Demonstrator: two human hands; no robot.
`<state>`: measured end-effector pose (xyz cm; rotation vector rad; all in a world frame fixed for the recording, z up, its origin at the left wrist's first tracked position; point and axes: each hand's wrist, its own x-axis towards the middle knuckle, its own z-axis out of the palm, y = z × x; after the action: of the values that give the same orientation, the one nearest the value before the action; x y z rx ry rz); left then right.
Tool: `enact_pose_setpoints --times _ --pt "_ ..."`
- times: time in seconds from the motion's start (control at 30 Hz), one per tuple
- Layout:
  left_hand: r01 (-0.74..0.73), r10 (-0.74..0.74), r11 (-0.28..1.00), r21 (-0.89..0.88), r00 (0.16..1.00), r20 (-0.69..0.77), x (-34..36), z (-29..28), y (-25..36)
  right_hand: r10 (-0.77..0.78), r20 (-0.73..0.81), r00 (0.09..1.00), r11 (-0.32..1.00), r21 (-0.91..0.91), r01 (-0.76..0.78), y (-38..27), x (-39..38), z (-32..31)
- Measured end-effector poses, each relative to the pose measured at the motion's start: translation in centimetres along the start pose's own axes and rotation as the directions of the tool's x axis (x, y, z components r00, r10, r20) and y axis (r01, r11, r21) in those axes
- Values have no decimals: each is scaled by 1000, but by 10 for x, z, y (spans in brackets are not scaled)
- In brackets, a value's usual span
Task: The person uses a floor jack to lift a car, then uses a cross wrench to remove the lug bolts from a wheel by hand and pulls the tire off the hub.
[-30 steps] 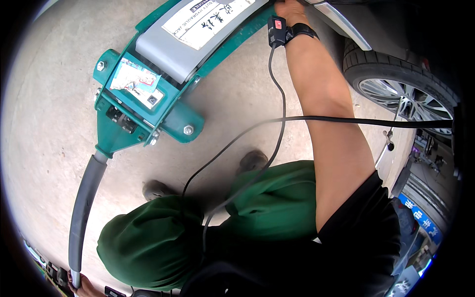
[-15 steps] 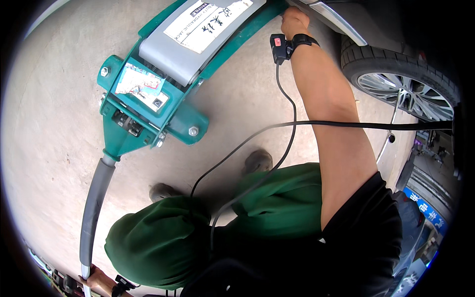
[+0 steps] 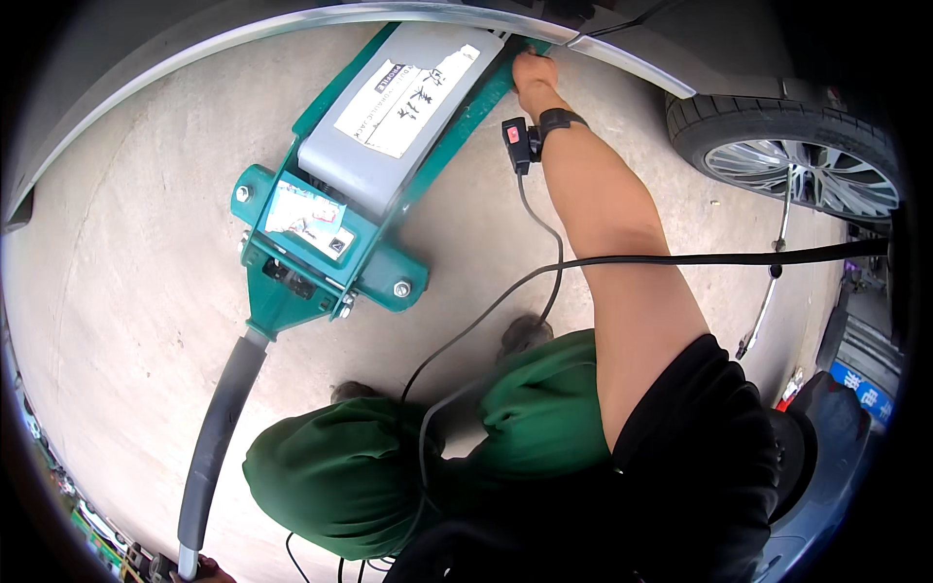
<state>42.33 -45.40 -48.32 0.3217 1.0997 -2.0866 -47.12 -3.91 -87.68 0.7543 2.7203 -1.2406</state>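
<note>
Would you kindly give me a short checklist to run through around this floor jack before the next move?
1. Left hand at the jack handle: ok, though cut off by the frame edge.
2. Right hand gripping the green side rail: cannot tell; fingers are partly hidden.
3. Jack saddle position: cannot tell; hidden under the car.
4. Black cable clear of the right forearm: not ok; it crosses over it.
5. Silver bar apart from the floor jack: ok.

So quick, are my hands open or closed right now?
Left hand: by the jack handle, mostly cut off; grip can't be told.
Right hand: looks closed, at the green jack rail; whether it holds that can't be told.
</note>
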Motion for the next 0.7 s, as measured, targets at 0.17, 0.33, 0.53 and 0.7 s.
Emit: enact_pose_setpoints --times 0.17,0.33,0.53,0.7 --pt "126 -36 298 -946 992 121 26 -9 -117 -224 -15 974 971 -92 222 -21 -42 -11" --pt "-50 -157 -371 -927 988 10 42 1 -183 -121 43 992 984 -128 125 -18 -37 -19" --pt "201 398 -362 -910 916 44 70 45 -92 -119 27 992 983 -139 122 -12 -32 -16" --pt "-14 286 -605 -796 929 -234 96 51 -71 -46 460 887 966 -205 157 -25 -30 -61"
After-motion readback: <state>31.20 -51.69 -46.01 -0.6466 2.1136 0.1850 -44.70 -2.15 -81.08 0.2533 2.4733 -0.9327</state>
